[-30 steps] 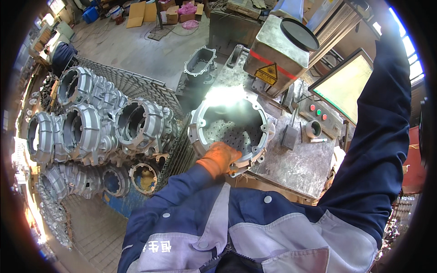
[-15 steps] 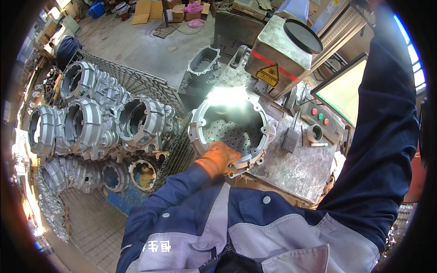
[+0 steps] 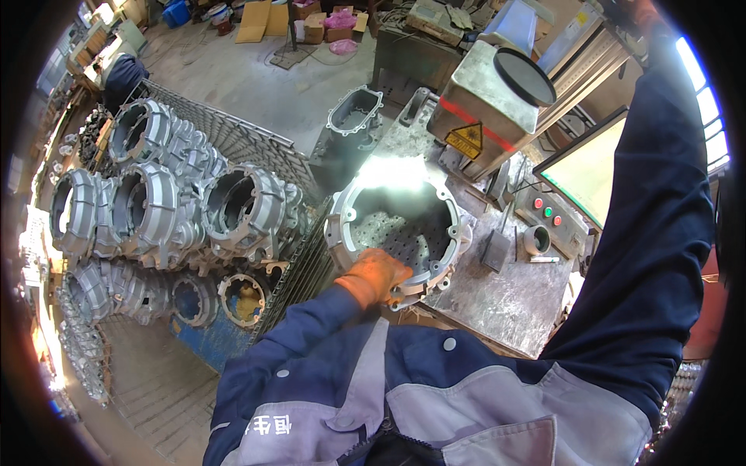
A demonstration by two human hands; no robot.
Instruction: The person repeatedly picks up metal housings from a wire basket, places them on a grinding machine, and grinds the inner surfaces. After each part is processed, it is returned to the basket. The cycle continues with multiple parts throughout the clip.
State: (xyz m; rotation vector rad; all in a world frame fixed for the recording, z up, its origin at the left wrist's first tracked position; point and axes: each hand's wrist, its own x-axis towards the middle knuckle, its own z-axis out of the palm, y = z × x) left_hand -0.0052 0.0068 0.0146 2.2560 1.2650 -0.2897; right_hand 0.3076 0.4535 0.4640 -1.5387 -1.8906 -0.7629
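A large round cast-metal housing [image 3: 336, 233] stands on the workbench in front of me, its wide opening facing up. Through it shows a plate full of small holes, and a bright white glare covers its far rim. My left hand [image 3: 374, 277], in an orange glove, is closed on the near-left part of the rim, fingers reaching inside the edge. My right arm is raised high at the right. At the top edge of the picture my right hand [image 3: 643, 11] is near a dark part of the upright column; its fingers are hidden, so its hold cannot be made out.
Wire-mesh crates [image 3: 225, 128] at the left hold several similar grey housings [image 3: 245, 210]. Over the bench's far side hangs a metal machine head [image 3: 486, 101] with a warning triangle. Right of it are a screen [image 3: 587, 159], a button box [image 3: 556, 213] and a small round cup [image 3: 536, 240].
The view has shifted slightly. My left hand stays on the housing's rim, and my right arm remains raised.
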